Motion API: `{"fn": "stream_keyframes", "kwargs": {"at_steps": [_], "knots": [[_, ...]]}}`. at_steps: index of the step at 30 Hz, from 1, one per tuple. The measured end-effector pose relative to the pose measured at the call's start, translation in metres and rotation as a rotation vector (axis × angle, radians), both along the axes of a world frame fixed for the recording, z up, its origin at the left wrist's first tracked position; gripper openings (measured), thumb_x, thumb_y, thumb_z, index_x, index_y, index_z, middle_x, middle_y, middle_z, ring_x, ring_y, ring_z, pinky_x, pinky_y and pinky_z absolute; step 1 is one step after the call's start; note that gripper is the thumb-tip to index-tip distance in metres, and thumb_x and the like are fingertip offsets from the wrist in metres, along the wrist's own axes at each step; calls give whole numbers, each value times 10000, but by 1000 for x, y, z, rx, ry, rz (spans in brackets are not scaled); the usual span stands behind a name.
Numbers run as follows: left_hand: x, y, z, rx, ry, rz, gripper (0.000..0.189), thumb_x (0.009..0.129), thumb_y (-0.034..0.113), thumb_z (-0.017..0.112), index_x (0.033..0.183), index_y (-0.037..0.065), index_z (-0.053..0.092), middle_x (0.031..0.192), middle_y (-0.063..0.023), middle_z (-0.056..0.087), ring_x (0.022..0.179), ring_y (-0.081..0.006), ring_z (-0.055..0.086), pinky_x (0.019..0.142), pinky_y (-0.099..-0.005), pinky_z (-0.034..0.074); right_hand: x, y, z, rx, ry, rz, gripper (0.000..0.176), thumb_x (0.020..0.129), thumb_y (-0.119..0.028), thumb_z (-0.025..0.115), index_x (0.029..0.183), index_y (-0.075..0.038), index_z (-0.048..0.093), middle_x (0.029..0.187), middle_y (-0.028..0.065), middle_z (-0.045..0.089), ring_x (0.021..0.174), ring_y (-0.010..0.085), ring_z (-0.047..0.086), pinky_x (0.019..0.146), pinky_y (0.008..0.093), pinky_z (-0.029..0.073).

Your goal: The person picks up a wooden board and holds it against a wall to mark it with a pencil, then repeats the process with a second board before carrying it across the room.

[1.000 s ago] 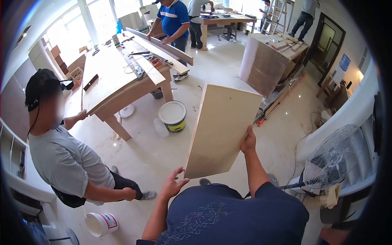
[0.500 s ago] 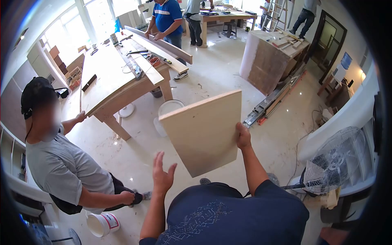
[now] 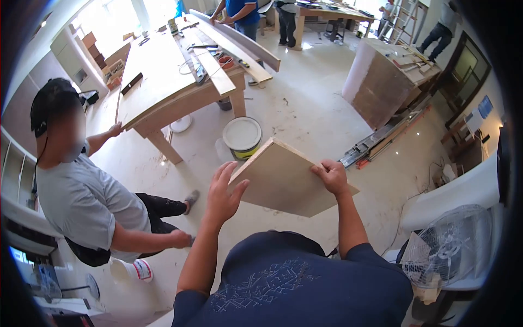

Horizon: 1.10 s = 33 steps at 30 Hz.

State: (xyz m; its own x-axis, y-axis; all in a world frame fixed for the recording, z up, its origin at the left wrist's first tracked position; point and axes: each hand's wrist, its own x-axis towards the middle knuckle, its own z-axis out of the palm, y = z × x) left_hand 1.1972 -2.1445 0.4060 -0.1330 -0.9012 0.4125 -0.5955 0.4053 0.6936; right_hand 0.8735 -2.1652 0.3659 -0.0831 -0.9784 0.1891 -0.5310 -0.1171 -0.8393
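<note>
A pale wooden panel (image 3: 294, 182) is tilted in front of my chest, one corner pointing away from me. My right hand (image 3: 330, 176) grips its right edge, thumb on the near face. Beside the left edge is my left hand (image 3: 224, 192), fingers spread and thumb apart; it is at the panel's edge, and whether it touches cannot be made out. Beyond the panel a lidded bucket (image 3: 242, 135) stands on the floor.
A co-worker (image 3: 92, 191) stands at left, one hand on the big wooden workbench (image 3: 158, 82). Another person holds a long board behind it. A wooden cabinet (image 3: 381, 82), metal rails (image 3: 376, 143) and a fan (image 3: 449, 248) are at right. A white bucket (image 3: 133, 270) stands lower left.
The panel has turned and tipped flatter, its corner now pointing away. My left hand has moved up to its left edge. The view has shifted, and the lidded bucket shows more fully.
</note>
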Motion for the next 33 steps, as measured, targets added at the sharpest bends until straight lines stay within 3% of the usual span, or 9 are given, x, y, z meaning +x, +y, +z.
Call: {"fn": "stream_keyframes", "kwargs": {"at_steps": [3,9,14,17,21,26,30,31,33], "knots": [[-4,-15,-18,104,40,-9,491,837,222,672,1241,1,502,1255,-213,516,1178,-370,476,976,-415,390,0,-13,6,-4,213,-3,434,742,-465,723,695,-41,641,512,82,462,477,193,422,484,330,370],[8,-30,-61,170,43,77,535,831,238,685,1265,3,479,1252,-219,517,1173,-371,482,980,-410,390,3,-49,-3,-72,358,69,438,726,-486,719,666,-62,628,542,116,515,499,293,480,491,369,388],[48,-12,-111,326,103,232,546,827,231,689,1273,4,472,1259,-213,518,1176,-347,493,970,-400,409,28,-85,-4,12,348,93,445,724,-484,720,662,-54,623,548,116,519,508,296,491,493,375,388],[75,13,-153,556,298,377,509,831,194,688,1255,-12,495,1239,-170,555,1155,-256,533,916,-371,457,47,-111,-8,1,359,125,433,724,-472,726,677,-52,632,544,114,518,497,288,481,492,368,389],[111,33,-209,752,424,361,468,843,214,686,1206,-39,536,1172,-166,602,1089,-238,580,900,-351,473,68,-140,-7,22,281,104,404,727,-439,737,696,-47,642,526,107,496,473,254,455,486,353,380],[131,-17,-216,866,566,201,469,845,256,679,1155,-78,568,1115,-206,634,1053,-259,611,916,-336,470,84,-179,8,-74,87,46,404,760,-399,722,694,-12,629,507,91,456,490,138,431,478,331,357],[143,-92,-200,753,293,135,448,856,273,657,1163,-44,577,1103,-198,640,1035,-277,623,898,-342,480,71,-214,1,-89,114,-17,385,799,-360,692,719,11,628,511,44,445,536,82,405,481,292,341],[143,-111,-176,671,192,154,407,856,260,655,1134,-32,596,1075,-192,649,1005,-279,632,871,-350,492,72,-221,2,-126,60,-24,359,815,-333,682,735,12,628,534,-3,449,553,72,390,485,271,325],[144,-148,-162,625,281,210,384,858,256,653,1110,-30,608,1055,-183,655,986,-269,637,853,-346,498,70,-240,8,-122,-38,-78,352,818,-329,684,745,11,631,546,-17,456,556,71,392,487,268,322]]}}
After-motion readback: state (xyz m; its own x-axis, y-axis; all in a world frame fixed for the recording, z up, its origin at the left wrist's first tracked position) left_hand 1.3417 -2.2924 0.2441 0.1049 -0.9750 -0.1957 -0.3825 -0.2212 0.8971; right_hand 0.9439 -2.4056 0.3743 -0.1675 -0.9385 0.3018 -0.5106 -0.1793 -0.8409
